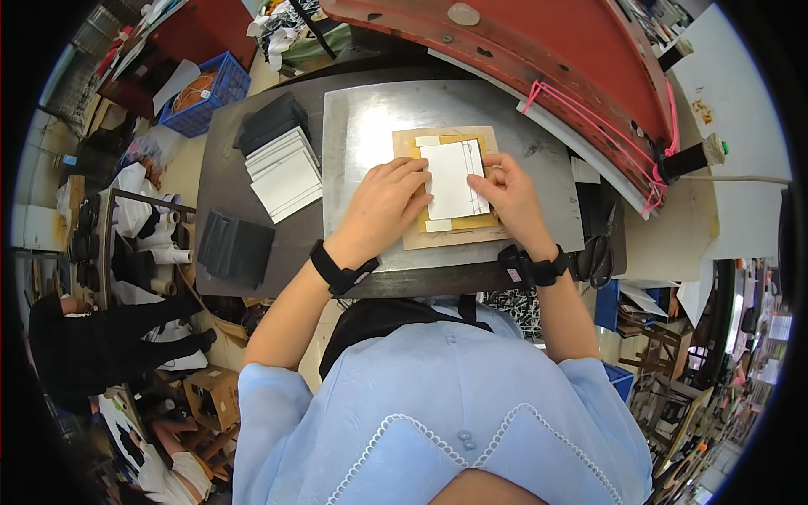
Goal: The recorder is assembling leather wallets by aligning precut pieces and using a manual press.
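Note:
A white rectangular piece (452,181) with lines along its right side lies on a yellow board (459,224), which rests on a larger tan board (408,239). Thumb and fingers of my right hand (513,195) pinch the white piece's right edge. My left hand (384,200) lies along its left edge, fingers stretched out and touching it. Small pale strips sit at the yellow board's left corners. Under everything is a grey metal plate (353,126). To the left, on the dark table, is a fanned stack of white pieces (286,181).
Black pieces are stacked behind (273,119) and in front (234,248) of the white stack. A red machine frame (522,50) overhangs the far right, with pink cord (589,122) strung along it. Black-handled scissors (598,261) lie at right. Another person (109,337) is at lower left.

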Motion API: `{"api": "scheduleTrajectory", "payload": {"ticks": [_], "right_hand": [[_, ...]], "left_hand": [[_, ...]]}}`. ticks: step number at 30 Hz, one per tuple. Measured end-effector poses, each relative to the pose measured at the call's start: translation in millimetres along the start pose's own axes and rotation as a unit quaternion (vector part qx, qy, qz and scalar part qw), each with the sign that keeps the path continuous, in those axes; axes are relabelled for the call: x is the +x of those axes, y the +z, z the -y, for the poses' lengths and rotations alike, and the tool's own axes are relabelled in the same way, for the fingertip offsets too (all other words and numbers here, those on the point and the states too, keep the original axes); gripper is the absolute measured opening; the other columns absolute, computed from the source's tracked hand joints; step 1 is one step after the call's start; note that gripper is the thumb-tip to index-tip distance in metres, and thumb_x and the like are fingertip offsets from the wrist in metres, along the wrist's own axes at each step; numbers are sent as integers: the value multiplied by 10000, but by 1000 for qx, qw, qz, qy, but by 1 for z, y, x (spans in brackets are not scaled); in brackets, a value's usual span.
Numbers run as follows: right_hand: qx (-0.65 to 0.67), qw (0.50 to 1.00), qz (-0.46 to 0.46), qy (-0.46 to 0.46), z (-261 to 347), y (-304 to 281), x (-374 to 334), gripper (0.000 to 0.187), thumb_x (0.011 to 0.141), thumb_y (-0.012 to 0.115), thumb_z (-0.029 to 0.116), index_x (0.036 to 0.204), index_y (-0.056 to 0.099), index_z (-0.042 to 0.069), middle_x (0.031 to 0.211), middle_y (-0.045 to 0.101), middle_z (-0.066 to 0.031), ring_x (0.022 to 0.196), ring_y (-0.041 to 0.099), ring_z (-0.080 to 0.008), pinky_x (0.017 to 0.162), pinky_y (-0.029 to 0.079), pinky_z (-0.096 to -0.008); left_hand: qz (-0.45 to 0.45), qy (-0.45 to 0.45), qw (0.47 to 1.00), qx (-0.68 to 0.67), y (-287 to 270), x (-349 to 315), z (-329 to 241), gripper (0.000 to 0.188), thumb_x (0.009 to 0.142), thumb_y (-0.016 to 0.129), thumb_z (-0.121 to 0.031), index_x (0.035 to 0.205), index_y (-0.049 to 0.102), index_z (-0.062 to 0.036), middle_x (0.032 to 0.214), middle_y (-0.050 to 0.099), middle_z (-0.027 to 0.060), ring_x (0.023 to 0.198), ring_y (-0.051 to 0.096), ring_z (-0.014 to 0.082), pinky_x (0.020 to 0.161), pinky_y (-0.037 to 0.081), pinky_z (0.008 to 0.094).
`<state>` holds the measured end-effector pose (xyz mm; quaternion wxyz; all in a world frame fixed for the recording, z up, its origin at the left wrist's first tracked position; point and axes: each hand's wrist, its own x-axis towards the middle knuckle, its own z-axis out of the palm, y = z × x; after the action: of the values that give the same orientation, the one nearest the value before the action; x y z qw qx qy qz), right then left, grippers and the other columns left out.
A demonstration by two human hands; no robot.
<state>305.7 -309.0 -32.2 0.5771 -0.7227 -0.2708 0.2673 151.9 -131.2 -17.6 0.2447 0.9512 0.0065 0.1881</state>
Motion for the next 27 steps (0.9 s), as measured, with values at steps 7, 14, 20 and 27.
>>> {"api": "scheduleTrajectory", "payload": {"ticks": [7, 14, 20, 27], "right_hand": [[-31, 999, -14, -38, -9, 1, 1, 297, 880, 716, 144, 1073, 569, -28, 641, 574, -6, 599, 500, -58, 566, 397, -235], [-79, 996, -13, -51, -4, 1, 0, 300, 882, 709, 160, 1070, 567, -26, 632, 560, -28, 587, 500, -82, 554, 394, -262], [-110, 993, -7, -47, 0, 0, -2, 312, 889, 694, 187, 1086, 567, -19, 653, 578, -60, 594, 538, -133, 572, 422, -295], [-166, 984, -11, -55, 5, 3, -4, 294, 890, 678, 204, 1076, 564, 7, 688, 586, -100, 619, 584, -238, 590, 441, -352]], "left_hand": [[6, 10, 1000, 8, 3, 0, -1, 291, 867, 671, -119, 1138, 626, -22, 1306, 601, 124, 1239, 535, 312, 1010, 424, 402], [12, 34, 999, -14, 10, 5, -5, 255, 854, 685, -106, 1079, 595, -29, 1260, 597, 140, 1258, 522, 317, 1017, 430, 417], [47, 31, 998, -15, 6, 8, -3, 277, 853, 705, -150, 1078, 584, -44, 1290, 564, 125, 1218, 538, 313, 974, 446, 406], [51, 32, 998, -24, 6, 4, 6, 304, 857, 713, -182, 1103, 584, -59, 1351, 537, 125, 1239, 522, 301, 1002, 413, 417]]}}
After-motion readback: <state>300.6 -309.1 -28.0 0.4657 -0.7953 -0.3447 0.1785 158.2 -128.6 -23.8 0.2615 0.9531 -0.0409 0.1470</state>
